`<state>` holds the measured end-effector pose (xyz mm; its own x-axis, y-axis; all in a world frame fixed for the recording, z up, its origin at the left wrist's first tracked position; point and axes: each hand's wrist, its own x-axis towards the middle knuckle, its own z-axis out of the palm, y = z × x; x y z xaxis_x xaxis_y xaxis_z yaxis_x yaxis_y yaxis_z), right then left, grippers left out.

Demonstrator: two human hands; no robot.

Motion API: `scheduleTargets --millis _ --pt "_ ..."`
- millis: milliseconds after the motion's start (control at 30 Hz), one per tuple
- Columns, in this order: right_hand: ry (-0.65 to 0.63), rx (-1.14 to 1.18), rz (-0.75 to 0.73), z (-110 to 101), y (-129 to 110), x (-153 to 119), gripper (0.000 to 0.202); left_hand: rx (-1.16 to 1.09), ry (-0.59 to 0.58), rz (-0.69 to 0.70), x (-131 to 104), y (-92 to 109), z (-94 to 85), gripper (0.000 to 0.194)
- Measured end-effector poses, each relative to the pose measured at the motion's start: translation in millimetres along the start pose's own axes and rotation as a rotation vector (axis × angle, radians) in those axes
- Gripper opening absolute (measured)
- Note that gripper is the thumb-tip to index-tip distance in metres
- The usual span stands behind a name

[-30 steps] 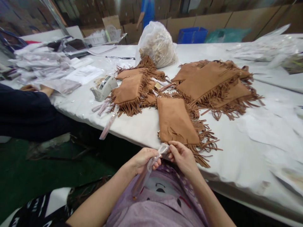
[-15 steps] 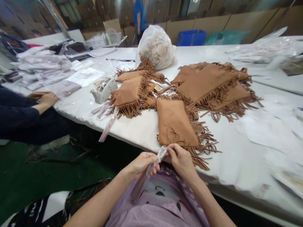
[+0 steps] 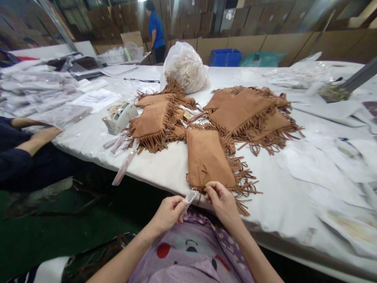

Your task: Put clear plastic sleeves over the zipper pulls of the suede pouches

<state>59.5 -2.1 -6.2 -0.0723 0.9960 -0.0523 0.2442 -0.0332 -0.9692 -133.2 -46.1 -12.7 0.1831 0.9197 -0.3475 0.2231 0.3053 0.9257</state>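
My left hand (image 3: 169, 214) pinches a narrow clear plastic sleeve (image 3: 190, 196) in front of the table edge. My right hand (image 3: 220, 199) is closed at the lower edge of a brown fringed pouch (image 3: 207, 157); what its fingertips hold is too small to make out. That pouch lies flat near the table edge, its fringe to the right. Behind it are more fringed pouches, a group on the left (image 3: 151, 120) and a stack on the right (image 3: 243, 110). Plastic-wrapped strips (image 3: 125, 168) hang over the edge at the left.
A tape dispenser (image 3: 120, 118) stands left of the pouches. Behind them sits a stuffed clear bag (image 3: 187, 68). At far left, a person's hands (image 3: 44, 137) rest by wrapped packets (image 3: 64, 114). Another person in blue (image 3: 156, 29) stands behind. White sheets (image 3: 321, 157) lie right.
My hands have moved apart, and my right hand is off the sleeve, beside the pouch's lower edge. The whole view has shifted a little to the right.
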Motion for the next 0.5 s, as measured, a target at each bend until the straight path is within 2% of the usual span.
scheduleTargets --millis 133,233,400,467,500 --pt "-0.095 -0.125 -0.162 8 -5 -8 0.024 0.281 0.093 0.137 -3 -1 6.8 0.033" --pt "-0.109 -0.205 -0.251 13 -6 -9 0.023 0.434 0.161 0.237 -4 0 11.6 0.031" --pt "-0.166 -0.29 -0.329 16 -1 -4 0.024 0.45 0.219 0.318 -7 4 19.7 0.028" --pt "-0.1 -0.322 -0.349 15 1 2 0.023 0.399 0.198 0.284 -8 3 23.7 0.029" --pt "-0.02 -0.341 -0.351 14 2 6 0.023 0.344 0.177 0.239 -8 2 25.4 0.03"
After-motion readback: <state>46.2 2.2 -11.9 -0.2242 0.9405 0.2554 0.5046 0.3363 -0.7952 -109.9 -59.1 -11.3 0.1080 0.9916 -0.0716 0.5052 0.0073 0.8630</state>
